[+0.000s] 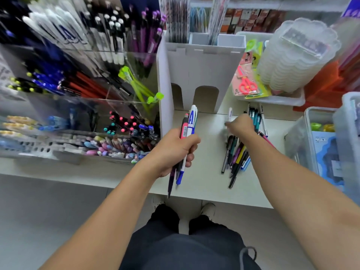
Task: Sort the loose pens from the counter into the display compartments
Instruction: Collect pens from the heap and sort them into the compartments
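1. Already the left hand (pixel 175 151) is clenching a bundle of pens (pixel 187 137), none of it slotted into the display compartments (pixel 124 121) yet.
2. Meanwhile the right hand (pixel 240 124) is pinching a white pen (pixel 230 114) off the counter (pixel 206 172).
3. Plenty is waiting: the loose pens (pixel 236 154) are lying beneath that wrist.

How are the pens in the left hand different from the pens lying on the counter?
The bunch of pens is gripped upright in the left hand; the loose pens lie flat on the counter. The bunch is tight; the loose pens are spread out. Both have mixed colours.
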Demonstrator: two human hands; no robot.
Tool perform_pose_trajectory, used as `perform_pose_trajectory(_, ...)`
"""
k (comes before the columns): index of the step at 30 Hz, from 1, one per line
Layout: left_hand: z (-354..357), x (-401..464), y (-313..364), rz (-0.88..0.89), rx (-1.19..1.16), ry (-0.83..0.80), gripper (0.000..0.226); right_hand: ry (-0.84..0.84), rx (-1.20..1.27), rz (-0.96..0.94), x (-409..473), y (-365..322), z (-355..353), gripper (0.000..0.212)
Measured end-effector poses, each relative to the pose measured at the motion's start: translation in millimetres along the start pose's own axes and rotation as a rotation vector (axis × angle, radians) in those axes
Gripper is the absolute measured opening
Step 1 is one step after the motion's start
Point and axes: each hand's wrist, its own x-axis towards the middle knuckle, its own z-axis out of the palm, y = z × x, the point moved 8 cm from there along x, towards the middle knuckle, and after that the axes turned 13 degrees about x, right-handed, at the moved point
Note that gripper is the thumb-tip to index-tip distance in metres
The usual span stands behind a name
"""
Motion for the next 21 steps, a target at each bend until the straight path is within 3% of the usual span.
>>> perform_pose_trajectory(3, -6, -8, 3, 0.016, 0.009, -0.027, 0.013, -0.047, 0.405, -0.068, -52, -37, -13, 0.027)
perform_pose_trajectory(6, -15, -19, 11, 0.088, 0.073, -0.017, 0.017, -0.27, 0.862, -0.114, -140, -76, -12, 0.023)
perform_pose_trajectory(8, -26, -27, 18, 0.169, 0.228, 0.069, 0.015, -0.336, 0.869, -0.219, -190, -102, -12, 0.019)
perform_pose_trajectory(10, -38, -38, 27, 0.26, 0.441, 0.175, 0.018, -0.236, 0.656, -0.43, -220, -129, -19, 0.03)
perform_pose_trajectory(12, -46, -49, 33, 0.317, 0.568, 0.228, 0.023, -0.216, 0.6, -0.532, -237, -154, -21, 0.037)
perform_pose_trajectory(14, -56, -60, 33, 0.297, 0.461, 0.227, 0.03, -0.286, 0.583, -0.578, -245, -171, -14, 0.039)
perform_pose_trajectory(17, -77, -70, 23, 0.239, -0.01, 0.152, 0.033, -0.322, 0.583, -0.624, -247, -189, -3, 0.036)
perform_pose_trajectory(21, -128, -89, 8, 0.207, -0.336, 0.275, 0.028, -0.287, 0.775, -0.685, -256, -225, -7, 0.036)
